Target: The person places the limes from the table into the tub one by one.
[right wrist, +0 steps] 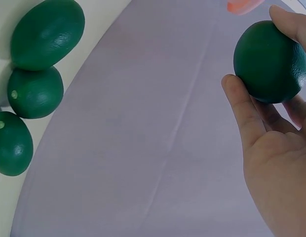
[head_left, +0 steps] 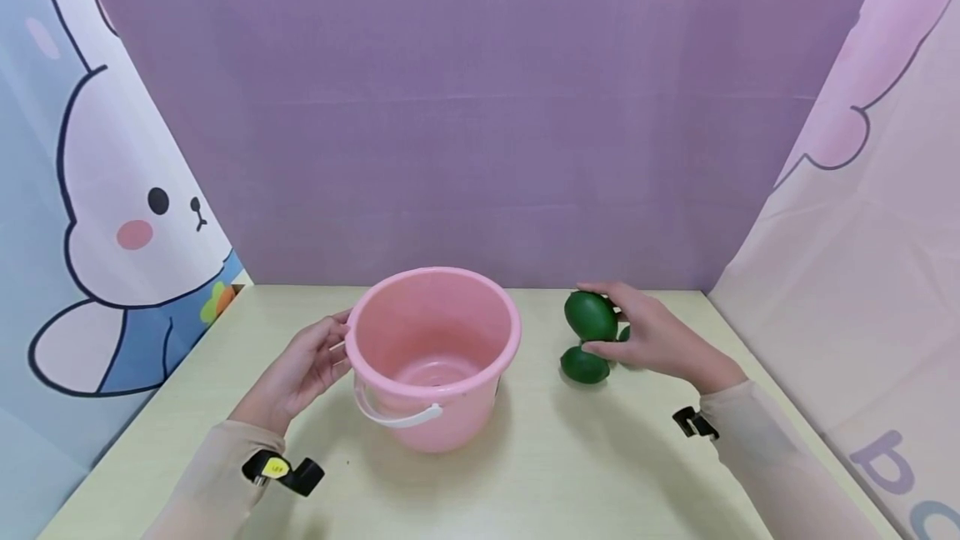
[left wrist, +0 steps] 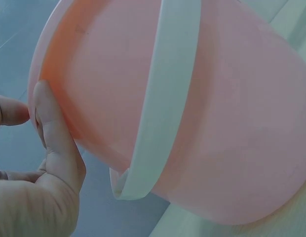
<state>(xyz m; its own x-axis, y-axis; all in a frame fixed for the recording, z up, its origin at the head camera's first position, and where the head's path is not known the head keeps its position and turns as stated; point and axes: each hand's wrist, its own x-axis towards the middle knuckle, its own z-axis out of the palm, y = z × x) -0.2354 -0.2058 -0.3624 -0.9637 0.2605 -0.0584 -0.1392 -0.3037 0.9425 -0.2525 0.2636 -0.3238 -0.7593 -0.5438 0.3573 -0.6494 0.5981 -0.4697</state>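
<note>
A pink bucket (head_left: pixel 442 423) stands upright on the table, its white handle (head_left: pixel 397 421) hanging down at the front. My left hand (head_left: pixel 311 365) pinches the bucket's rim at its left side; in the left wrist view the thumb lies just below the rim (left wrist: pixel 38 59). Held between the thumb and fingers of my right hand (head_left: pixel 660 336) is a green lime (right wrist: pixel 269 61), raised above the table to the right of the bucket. Several more limes (right wrist: pixel 37 91) lie close together on the table beneath that hand, partly hidden by it in the head view.
The pale table (head_left: pixel 555 482) ends at a purple backdrop (head_left: pixel 480 123) behind the bucket. Printed cloth panels rise on both sides, the left one showing a cartoon rabbit (head_left: pixel 135 173).
</note>
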